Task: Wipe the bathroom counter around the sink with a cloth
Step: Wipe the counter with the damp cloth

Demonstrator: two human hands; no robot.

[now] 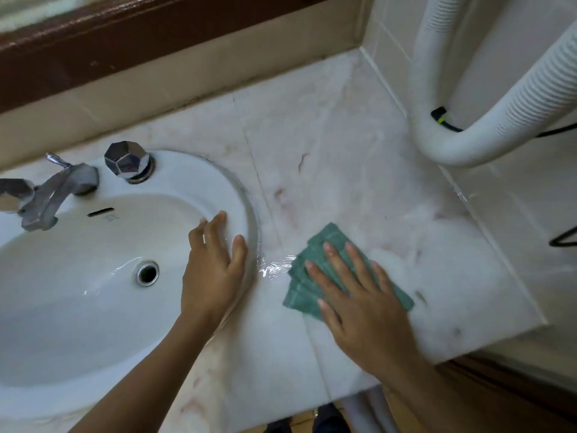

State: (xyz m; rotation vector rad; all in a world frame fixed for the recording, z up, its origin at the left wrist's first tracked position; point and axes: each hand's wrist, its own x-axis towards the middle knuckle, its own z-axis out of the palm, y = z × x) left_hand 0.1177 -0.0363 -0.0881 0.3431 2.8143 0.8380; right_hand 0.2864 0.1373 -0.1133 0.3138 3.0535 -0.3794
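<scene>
Marble counter [343,135] beside the sink [193,179] shows pooled water. Our right hand [365,314], spread wide, presses a green cloth [301,289] onto it; our left hand [212,270] rests flat on the sink rim.

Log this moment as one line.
wiping | right hand flat on green cloth on counter | left hand on sink rim

Glossy wet marble counter [343,145], ribbed green cloth [315,270], chrome tap [56,189]

Sink [224,189] cut by left edge, cloth [301,292] partly hidden under right hand [365,310]
</scene>
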